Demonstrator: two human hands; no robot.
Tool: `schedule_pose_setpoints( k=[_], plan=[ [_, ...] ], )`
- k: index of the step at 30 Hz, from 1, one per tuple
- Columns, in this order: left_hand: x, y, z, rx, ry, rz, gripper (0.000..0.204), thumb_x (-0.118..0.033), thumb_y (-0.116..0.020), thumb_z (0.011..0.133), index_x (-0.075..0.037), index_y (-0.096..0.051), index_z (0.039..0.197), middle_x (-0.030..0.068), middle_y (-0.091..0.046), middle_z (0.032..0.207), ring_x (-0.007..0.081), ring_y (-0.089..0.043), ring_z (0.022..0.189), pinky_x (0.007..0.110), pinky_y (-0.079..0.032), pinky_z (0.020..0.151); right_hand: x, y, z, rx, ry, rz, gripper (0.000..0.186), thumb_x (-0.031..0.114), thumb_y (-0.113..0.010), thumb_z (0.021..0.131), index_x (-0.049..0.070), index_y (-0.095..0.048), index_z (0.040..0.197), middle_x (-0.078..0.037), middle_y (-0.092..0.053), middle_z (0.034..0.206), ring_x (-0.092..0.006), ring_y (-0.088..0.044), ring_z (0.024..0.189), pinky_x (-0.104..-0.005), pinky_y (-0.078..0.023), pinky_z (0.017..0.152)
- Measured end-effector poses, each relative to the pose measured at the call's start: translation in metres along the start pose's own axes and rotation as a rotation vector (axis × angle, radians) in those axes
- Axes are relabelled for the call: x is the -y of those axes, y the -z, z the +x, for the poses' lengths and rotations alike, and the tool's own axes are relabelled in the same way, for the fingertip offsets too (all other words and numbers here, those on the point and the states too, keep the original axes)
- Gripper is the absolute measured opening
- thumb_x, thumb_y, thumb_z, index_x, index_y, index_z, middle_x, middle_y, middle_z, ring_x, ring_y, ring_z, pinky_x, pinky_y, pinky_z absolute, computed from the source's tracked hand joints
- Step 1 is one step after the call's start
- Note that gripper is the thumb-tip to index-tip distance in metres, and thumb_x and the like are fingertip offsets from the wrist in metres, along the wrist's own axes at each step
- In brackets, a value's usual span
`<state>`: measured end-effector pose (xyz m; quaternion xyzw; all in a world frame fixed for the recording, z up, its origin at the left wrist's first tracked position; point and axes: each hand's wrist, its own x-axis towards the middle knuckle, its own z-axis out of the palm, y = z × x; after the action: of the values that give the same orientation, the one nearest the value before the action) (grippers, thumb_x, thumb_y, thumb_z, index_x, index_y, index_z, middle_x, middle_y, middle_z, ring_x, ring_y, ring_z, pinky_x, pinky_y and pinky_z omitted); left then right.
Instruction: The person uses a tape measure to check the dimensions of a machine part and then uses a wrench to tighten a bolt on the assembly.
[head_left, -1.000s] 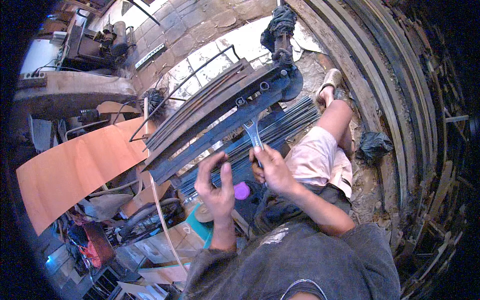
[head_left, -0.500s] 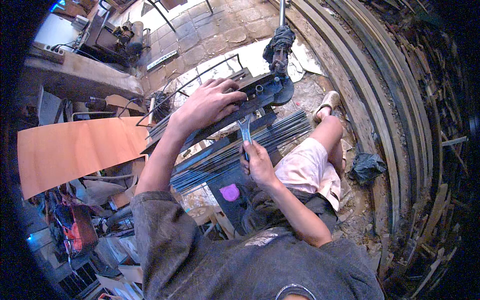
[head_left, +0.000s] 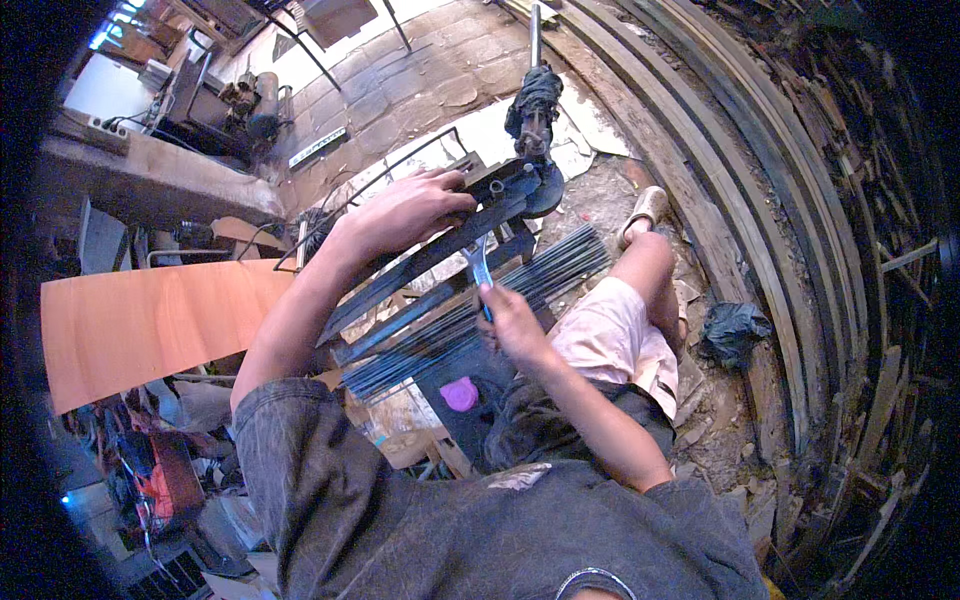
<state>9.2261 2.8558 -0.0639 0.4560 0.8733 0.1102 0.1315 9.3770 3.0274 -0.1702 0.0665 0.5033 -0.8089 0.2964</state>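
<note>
Presently, one open-ended wrench (head_left: 481,268), blue and silver, closed in my right hand (head_left: 510,322), the thumb laid along its shank; head pointing away from me, at the near edge of a dark steel frame (head_left: 420,262), contact not discernible. Item: my left hand (head_left: 415,208), laid over the frame's far part, fingers bent; whether they grip anything, I cannot tell. Item: one upright lever pipe (head_left: 536,45), black wrapping at its lower part, at the frame's far end. Item: one bundle of thin steel rods (head_left: 560,268), nearer me than the frame. Item: one round purple lid (head_left: 460,393), nearer still.
</note>
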Motion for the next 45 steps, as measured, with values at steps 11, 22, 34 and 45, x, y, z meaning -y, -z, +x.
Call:
schedule_pose_setpoints(
  k=[11,22,34,45],
  plan=[
    [-0.007,0.003,0.000,0.013,0.031,-0.083,0.026,-0.017,-0.060,0.084,-0.006,-0.061,0.107,0.0158,-0.056,0.101,0.0336,-0.055,0.098,0.043,-0.044,0.087,-0.012,0.022,-0.073,0.035,0.115,-0.602,0.033,0.028,-0.043,0.100,0.000,-0.051,0.085,-0.015,-0.051,0.061,-0.0257,-0.052,0.055,-0.0408,-0.042,0.056],
    [-0.015,0.009,0.000,0.023,0.046,-0.029,0.025,-0.017,-0.061,0.084,-0.007,-0.063,0.106,0.0145,-0.056,0.105,0.0331,-0.052,0.104,0.042,-0.043,0.091,-0.026,0.059,-0.120,0.029,0.059,-0.759,0.032,0.025,-0.046,0.098,-0.003,-0.055,0.087,-0.025,-0.057,0.070,-0.0399,-0.059,0.065,-0.0445,-0.044,0.061],
    [-0.008,0.015,0.014,0.078,-0.060,0.048,0.018,-0.012,-0.060,0.080,-0.002,-0.062,0.096,0.0182,-0.053,0.104,0.0359,-0.052,0.104,0.042,-0.043,0.091,-0.021,0.071,-0.068,0.349,-0.141,-1.437,0.031,0.025,-0.050,0.091,-0.002,-0.064,0.084,-0.026,-0.063,0.079,-0.0425,-0.063,0.077,-0.0501,-0.049,0.069],
    [-0.025,-0.018,-0.013,-0.214,0.184,-0.085,0.030,-0.021,-0.063,0.085,-0.002,-0.058,0.108,0.0153,-0.055,0.113,0.0328,-0.054,0.107,0.040,-0.044,0.092,0.044,0.041,-0.109,-0.122,0.274,-1.034,0.021,0.022,-0.049,0.095,0.001,-0.053,0.091,-0.027,-0.057,0.064,-0.0434,-0.060,0.060,-0.0526,-0.047,0.053]
  ],
)
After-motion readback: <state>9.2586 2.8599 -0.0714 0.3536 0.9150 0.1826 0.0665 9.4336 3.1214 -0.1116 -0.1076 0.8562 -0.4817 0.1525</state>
